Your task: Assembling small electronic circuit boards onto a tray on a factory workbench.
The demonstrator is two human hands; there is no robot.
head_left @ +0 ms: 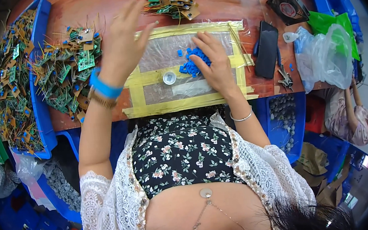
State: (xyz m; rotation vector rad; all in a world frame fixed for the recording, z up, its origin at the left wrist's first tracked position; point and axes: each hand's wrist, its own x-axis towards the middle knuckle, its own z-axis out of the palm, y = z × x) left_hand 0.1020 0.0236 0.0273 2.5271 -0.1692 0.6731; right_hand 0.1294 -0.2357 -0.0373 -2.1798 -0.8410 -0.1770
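Note:
A heap of small blue plastic parts lies on a taped, film-covered work mat. My right hand rests over the heap's right side, its fingers apart and its thumb at the blue pieces; whatever lies under the palm is hidden. Raised above the table at the mat's left edge is my left hand, with fingers stretched out and nothing visible in it. Beyond it sits a stack of small circuit boards with wire leads. A small round metal cup stands left of the heap.
More wired boards are piled on the table and in a blue bin at the left. Right of the mat lie loose wires, a black phone, keys, a fan and plastic bags. Another person is at far right.

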